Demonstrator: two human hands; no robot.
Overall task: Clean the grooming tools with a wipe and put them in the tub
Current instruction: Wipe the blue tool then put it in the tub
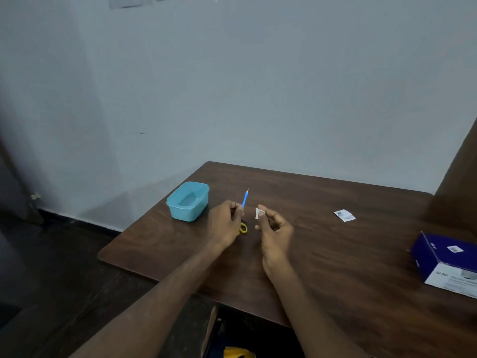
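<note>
Above the middle of the dark wooden desk (335,267), the left hand (224,226) pinches a thin blue tool (245,198) between thumb and fingertips, near its lower end. The tool stands almost upright, tilted a little to the right, with a small pointed tip at the top; what sort of grooming tool it is cannot be made out. Just right of the blue tool, and apart from it, the right hand (275,233) pinches a small white wipe (259,213) between thumb and forefinger, its other fingers loosely curled below. The wipe does not touch the tool. Left of the blue tool a light blue tub (188,201) stands open on the desk close to the desk's far left corner; nothing can be seen lying inside it. Below the blue tool, partly hidden behind the left hand, a yellow loop (243,228) lies on the desk, possibly a scissors handle, though too little of it shows to be sure. Well to the right of the blue tool a torn white sachet (344,215) lies flat on the desk. Farther right still, at the desk's right edge, sits a dark blue and white box (444,262), its printed lettering too blurred to read.
</note>
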